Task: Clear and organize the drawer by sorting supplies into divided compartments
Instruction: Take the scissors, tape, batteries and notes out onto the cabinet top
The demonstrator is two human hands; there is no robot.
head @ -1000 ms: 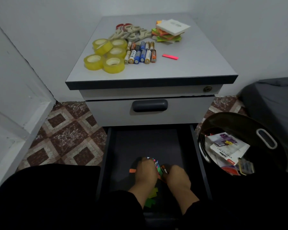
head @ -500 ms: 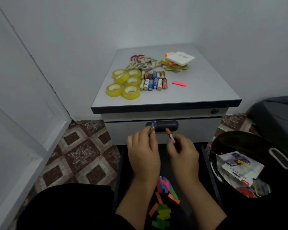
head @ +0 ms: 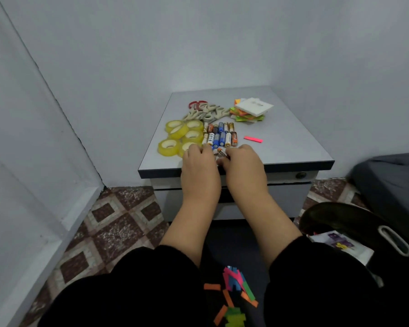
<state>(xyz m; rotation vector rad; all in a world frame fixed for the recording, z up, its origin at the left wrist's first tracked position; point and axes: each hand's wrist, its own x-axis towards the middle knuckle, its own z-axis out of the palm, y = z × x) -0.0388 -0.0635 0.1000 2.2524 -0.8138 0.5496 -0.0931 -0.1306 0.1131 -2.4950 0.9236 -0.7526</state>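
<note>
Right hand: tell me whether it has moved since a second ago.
Yes. The right hand rose out of the open drawer to the cabinet top, reaching the batteries.

Room corner in a home: patterned floor tiles (head: pixel 118 223), plain walls (head: pixel 222 43), grey drawer cabinet (head: pixel 293 147), dark fabric bedding or seat (head: pixel 392 180) beside it.

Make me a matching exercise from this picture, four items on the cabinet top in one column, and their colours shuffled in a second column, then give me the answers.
Things:
1. tape rolls
2. single flag strip
3. top pad on the sticky-note stack
4. rearmost scissors handle

Colours:
A. white
B. red
C. translucent yellow
D. pink

Pairs: 1-C, 2-D, 3-A, 4-B
</note>
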